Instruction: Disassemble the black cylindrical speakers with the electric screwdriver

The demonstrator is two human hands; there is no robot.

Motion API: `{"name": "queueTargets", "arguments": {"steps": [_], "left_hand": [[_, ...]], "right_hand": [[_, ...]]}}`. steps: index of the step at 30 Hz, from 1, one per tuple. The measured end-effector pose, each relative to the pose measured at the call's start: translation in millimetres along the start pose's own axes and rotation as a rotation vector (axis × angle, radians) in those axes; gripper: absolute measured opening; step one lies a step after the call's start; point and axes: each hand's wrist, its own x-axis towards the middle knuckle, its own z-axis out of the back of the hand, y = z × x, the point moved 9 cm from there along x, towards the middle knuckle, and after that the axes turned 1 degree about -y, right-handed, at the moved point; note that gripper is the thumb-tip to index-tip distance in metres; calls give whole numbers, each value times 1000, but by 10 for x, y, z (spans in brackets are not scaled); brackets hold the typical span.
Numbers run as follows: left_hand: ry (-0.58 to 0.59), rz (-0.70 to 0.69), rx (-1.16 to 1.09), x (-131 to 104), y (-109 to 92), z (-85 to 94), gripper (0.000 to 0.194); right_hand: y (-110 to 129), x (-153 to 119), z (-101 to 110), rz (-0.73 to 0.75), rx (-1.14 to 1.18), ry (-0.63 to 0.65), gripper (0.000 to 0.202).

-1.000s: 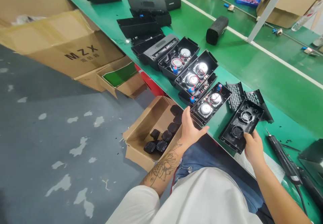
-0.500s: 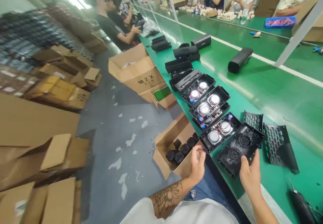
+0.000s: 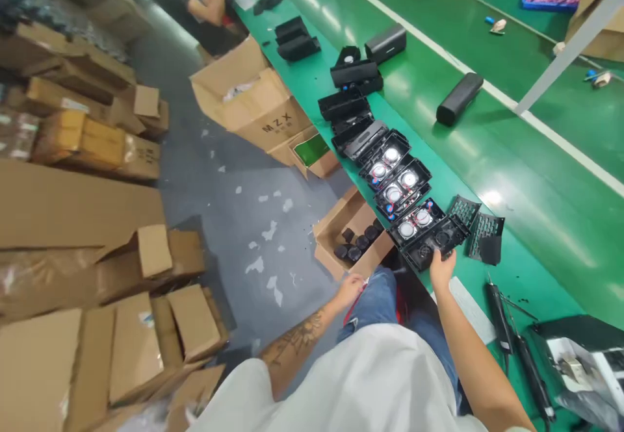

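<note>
My right hand (image 3: 442, 269) is closed on the near edge of a black speaker housing (image 3: 425, 250), with two round recesses, at the table's edge. Right behind it lies a housing with two silver speaker drivers (image 3: 414, 222) and red wires. My left hand (image 3: 351, 288) is down beside my knee, at the end of a thin red edge (image 3: 353, 303). Its fingers are curled; what they hold is hidden. Two black perforated grilles (image 3: 486, 234) lie right of the housings. More open housings (image 3: 397, 186) with drivers run in a row up the table.
Below the table edge stands a carton (image 3: 336, 214) with black round parts; a larger MZX carton (image 3: 273, 117) is beyond. Electric screwdrivers (image 3: 500, 315) lie at right on the green table (image 3: 531, 276). Stacked cartons (image 3: 185, 321) fill the left. A co-worker's arms (image 3: 214, 0) show at the far end.
The view has tipped down and back. My left hand has dropped from the table edge to beside my knee. The housing in my right hand has come down close against the nearest driver-filled one.
</note>
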Motion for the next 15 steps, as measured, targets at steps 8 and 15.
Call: {"name": "queueTargets", "arguments": {"steps": [8, 15], "left_hand": [[-352, 205, -159, -1222, 1465, 431, 47], [-143, 18, -186, -603, 845, 32, 46]], "right_hand": [[44, 157, -136, 0, -98, 22, 61], [70, 7, -44, 90, -141, 13, 60]]}}
